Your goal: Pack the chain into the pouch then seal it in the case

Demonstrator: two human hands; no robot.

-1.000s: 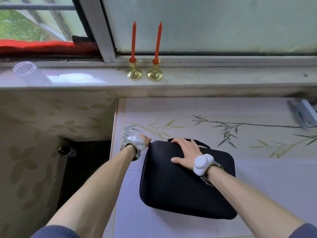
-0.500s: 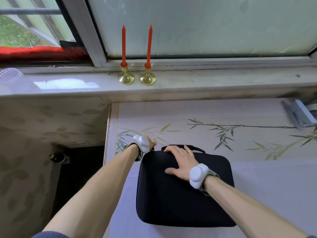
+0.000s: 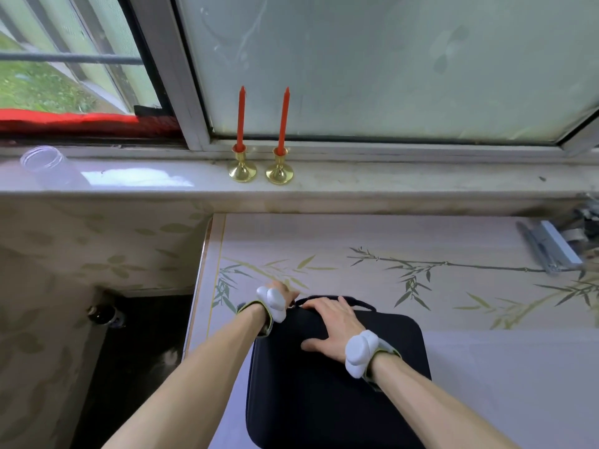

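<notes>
A black hard-shell case (image 3: 324,403) lies closed on the table near the front edge, its handle (image 3: 359,303) on the far side. My right hand (image 3: 334,328) rests flat on the lid, fingers spread toward the far left corner. At that far left corner sits my left hand (image 3: 282,291), fingers curled against the case's edge; what they pinch is hidden behind the wrist band. Neither the chain nor the pouch is in view.
The table (image 3: 421,241) has a bamboo print and its left edge drops to a dark floor gap. Two red candles (image 3: 241,118) in brass holders stand on the windowsill beyond. A clear jar (image 3: 45,160) lies on the sill's left; grey metal hardware (image 3: 547,247) sits far right.
My left hand has crept slightly rightward along the case's far corner. My right hand stays pressed on the lid. The camera has tilted up, so the case sits lower in view.
</notes>
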